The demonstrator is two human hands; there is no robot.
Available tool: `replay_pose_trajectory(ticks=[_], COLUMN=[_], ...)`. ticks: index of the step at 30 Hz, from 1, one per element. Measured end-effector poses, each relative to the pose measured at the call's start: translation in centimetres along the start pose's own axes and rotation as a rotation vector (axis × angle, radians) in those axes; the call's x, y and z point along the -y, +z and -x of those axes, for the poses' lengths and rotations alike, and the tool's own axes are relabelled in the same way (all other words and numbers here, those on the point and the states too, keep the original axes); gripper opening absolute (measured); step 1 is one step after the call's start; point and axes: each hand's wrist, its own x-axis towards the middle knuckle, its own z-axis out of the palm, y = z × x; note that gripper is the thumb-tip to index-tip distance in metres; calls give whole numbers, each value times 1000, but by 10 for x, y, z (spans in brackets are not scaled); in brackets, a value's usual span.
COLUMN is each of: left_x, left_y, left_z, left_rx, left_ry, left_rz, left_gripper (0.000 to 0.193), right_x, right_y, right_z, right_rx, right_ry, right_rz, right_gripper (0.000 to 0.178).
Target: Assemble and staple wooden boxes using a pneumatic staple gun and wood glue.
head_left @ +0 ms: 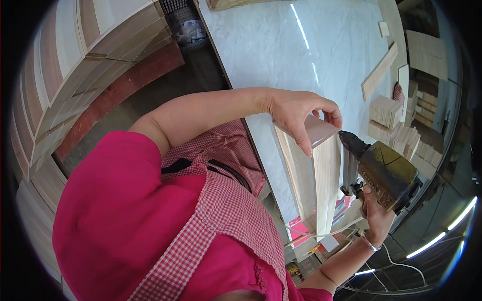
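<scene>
A long wooden box frame (327,180) lies on the white worktop, its pale boards running toward the lower edge. Across its far end sits a smooth brownish end panel (321,134). My left hand (305,114) grips that panel, thumb on the near face and fingers curled over the far side. In my right hand (378,214) is a worn yellow-and-black nail gun (389,170), held by its handle. The gun's black nose is close to the right corner of the end panel; whether it touches, I cannot tell.
Stacks of small wooden blocks (386,111) stand at the worktop's (266,45) right side, near a loose wooden strip (380,71). Large stacked panels (65,55) fill the left. A pale air hose (331,234) crosses below the frame. Pink sheets (298,230) lie nearby.
</scene>
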Motion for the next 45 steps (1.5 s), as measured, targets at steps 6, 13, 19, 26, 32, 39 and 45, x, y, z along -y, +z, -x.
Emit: replay_pose_trajectory(ticks=[6,13,19,26,32,39,45], left_x=[1,8,13,32,35,31,33], left_y=[2,6,40,63,65,64,64], left_z=[0,7,36,33,33,34,34], left_rx=[-4,-52,-293,-478,-487,-476,-484], left_ry=[0,78,77,30,36,16,28], left_rz=[9,-61,-485,-922,-935,-926,-915], left_gripper=[77,88,76,57,53,49,48], right_x=[21,3,-33,-27,-14,-11,-5], right_y=[-1,2,-6,-1,-3,-6,-8], right_z=[-2,-7,15,31,35,36,35], right_rx=[72,5,-107,26,110,142,175], right_ry=[67,-180,-303,-573,-552,-326,-295], right_rz=[-66,-81,66,184,82,106,118], right_gripper=[59,46,32,38,42,42,48])
